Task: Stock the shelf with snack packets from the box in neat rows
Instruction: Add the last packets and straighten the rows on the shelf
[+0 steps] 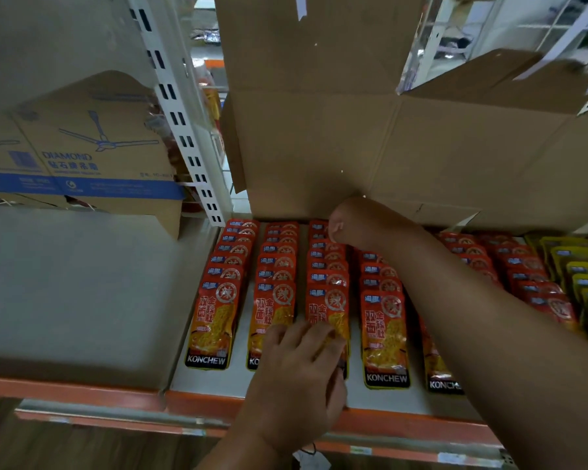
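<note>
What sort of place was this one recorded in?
Likely a shop aisle: a slotted shelf upright, rows of red snack packets on an orange-edged shelf, and an opened cardboard box behind them.

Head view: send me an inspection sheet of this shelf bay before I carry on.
Surface: white shelf board with orange front edge, bare strips between rows.
Job's things: red Konchew snack packets lie overlapped in rows running front to back; open brown cardboard box stands behind them.
Clutter: yellow packets at far right; fan-printed cardboard carton in the left bay.
Grippers: left hand rests its fingers on the third row's front packet; right hand reaches to that row's back, fingers hidden.
Cables: nothing seen.
Surroundings: white slotted upright.
</note>
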Demonstrator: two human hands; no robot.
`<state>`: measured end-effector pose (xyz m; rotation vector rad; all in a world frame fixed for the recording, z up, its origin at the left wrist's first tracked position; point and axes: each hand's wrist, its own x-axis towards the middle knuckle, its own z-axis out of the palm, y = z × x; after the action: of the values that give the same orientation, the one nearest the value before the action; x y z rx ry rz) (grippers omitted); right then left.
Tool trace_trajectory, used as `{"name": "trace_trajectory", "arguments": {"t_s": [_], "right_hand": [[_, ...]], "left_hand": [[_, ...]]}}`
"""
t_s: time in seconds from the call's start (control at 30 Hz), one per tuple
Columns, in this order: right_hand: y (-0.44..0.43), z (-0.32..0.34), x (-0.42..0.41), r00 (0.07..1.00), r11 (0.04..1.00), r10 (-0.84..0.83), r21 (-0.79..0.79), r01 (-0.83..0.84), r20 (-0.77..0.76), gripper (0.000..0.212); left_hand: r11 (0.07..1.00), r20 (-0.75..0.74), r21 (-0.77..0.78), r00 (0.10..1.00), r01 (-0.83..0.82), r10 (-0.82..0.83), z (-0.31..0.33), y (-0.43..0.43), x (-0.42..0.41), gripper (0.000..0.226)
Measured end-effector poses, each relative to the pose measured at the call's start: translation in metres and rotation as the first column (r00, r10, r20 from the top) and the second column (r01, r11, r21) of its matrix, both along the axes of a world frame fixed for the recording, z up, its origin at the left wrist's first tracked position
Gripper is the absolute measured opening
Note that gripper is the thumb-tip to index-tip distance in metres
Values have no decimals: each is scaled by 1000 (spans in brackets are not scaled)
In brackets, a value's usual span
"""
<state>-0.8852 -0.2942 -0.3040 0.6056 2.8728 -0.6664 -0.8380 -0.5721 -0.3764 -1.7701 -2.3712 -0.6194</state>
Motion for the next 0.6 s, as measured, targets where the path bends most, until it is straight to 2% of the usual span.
{"name": "trace_trajectory", "arguments": {"t_s": [0.37, 0.6], "right_hand": [[-5, 1, -2, 998, 1000, 20, 4, -21, 64, 12], [-4, 0, 0, 999, 1000, 15, -12, -14, 47, 12]], "left_hand": [[1000, 2, -15, 1000, -7, 7, 1, 2, 0, 41], [1000, 6, -17, 1000, -9, 9, 1, 2, 0, 41]]}}
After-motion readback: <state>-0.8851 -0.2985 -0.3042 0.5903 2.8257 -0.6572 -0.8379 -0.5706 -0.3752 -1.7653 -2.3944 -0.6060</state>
